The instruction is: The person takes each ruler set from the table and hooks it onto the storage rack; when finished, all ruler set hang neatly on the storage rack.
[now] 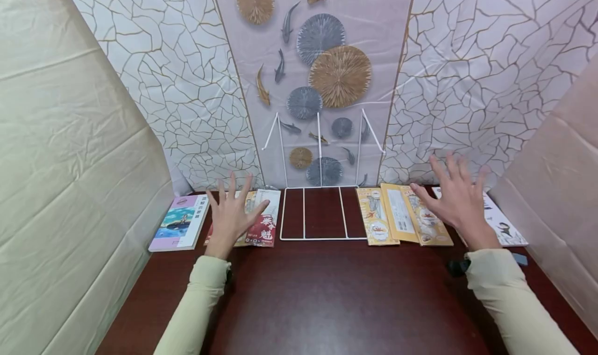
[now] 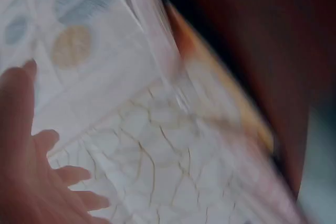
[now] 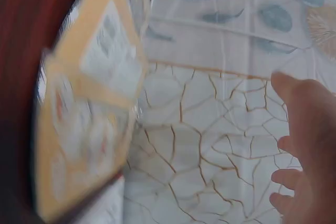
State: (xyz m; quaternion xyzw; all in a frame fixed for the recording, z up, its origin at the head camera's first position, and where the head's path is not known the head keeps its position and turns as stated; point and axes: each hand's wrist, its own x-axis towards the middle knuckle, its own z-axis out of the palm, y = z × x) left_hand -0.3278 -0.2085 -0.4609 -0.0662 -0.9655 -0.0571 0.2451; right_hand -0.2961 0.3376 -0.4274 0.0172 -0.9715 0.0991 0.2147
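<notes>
My left hand is raised with fingers spread over a red-and-white booklet and a yellow one partly hidden behind it. Left of it lies a book with a pink, white and blue cover. On the other side, my right hand hovers with fingers apart, close to a yellow illustrated book. Beside that are a yellow book with a white panel and another yellow book. A white booklet with dark drawings is partly covered by the right hand. Neither hand holds anything.
Between the two groups of books, a white wire rack with upright dividers stands at the back of the dark red table. Patterned cloth hangs behind it. Plain beige cloth closes in the sides. A small grey object lies by the right wrist.
</notes>
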